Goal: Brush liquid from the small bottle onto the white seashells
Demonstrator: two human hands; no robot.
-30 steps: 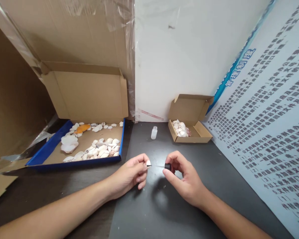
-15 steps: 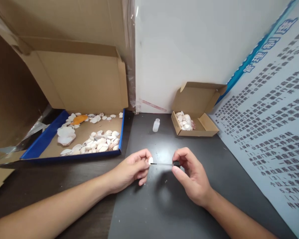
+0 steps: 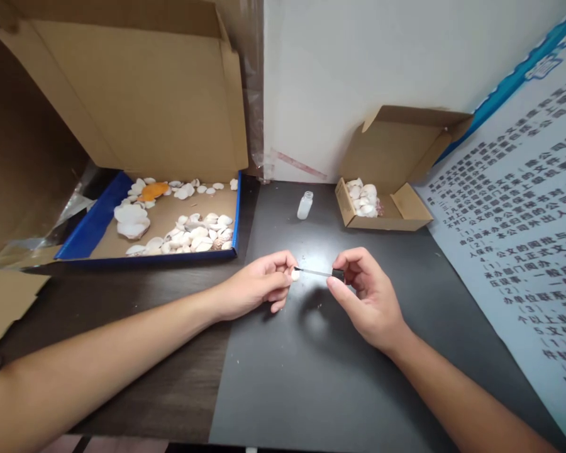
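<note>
Pinched between the thumb and fingers of my left hand point(image 3: 270, 282) is a small white seashell point(image 3: 295, 275). My right hand point(image 3: 368, 296) grips the black cap of a brush applicator point(image 3: 338, 274), whose thin stem points left. The dark brush tip meets the upper edge of the shell. Beyond my hands, a small uncapped bottle point(image 3: 305, 206) with whitish contents stands upright on the dark mat.
At the left, an open blue-edged cardboard box point(image 3: 179, 207) holds many white shells and an orange one. A smaller open cardboard box point(image 3: 391, 220) at the right back has more shells. A printed sheet point(image 3: 514, 239) borders the right side.
The camera view has tilted down, so the boxes and bottle appear higher. The brush tip has shifted from the shell's middle to its upper edge; both hands keep their holds.
</note>
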